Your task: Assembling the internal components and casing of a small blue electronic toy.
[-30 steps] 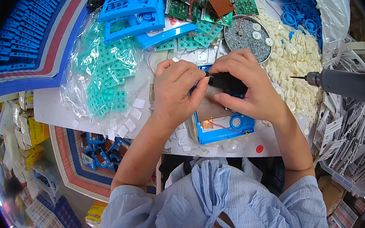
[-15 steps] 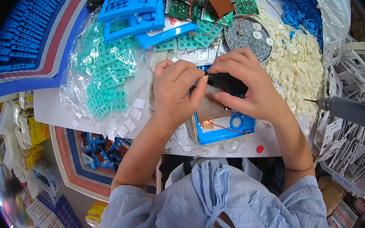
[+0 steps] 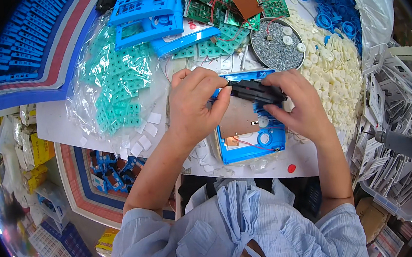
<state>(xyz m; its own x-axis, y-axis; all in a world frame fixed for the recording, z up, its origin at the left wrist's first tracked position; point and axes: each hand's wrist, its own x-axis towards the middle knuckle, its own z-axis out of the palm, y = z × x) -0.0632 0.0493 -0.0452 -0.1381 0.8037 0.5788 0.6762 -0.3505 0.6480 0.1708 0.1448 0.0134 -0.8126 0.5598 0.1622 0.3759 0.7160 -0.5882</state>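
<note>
Above an open blue plastic casing (image 3: 277,139), I hold a long black plastic part (image 3: 254,92) slanting between both hands. My left hand (image 3: 197,102) pinches its left end with thumb and forefinger. Around its right end, the thumb and fingers of my right hand (image 3: 298,100) are closed. Inside the casing lie a brown board (image 3: 237,120), a round ring opening and a thin red wire. What the left fingertips pinch at the very tip is too small to make out.
Teal pads (image 3: 121,94) in a clear bag lie left, with white squares (image 3: 144,143) nearby. Circuit boards (image 3: 204,5) and blue casings (image 3: 147,8) are behind. A round tin of small metal screws (image 3: 277,47), cream discs (image 3: 332,74) and an electric screwdriver (image 3: 409,148) are right.
My right hand has shifted right and opened its grip a little, so more of the black part shows. The screwdriver at the right has swung slightly lower.
</note>
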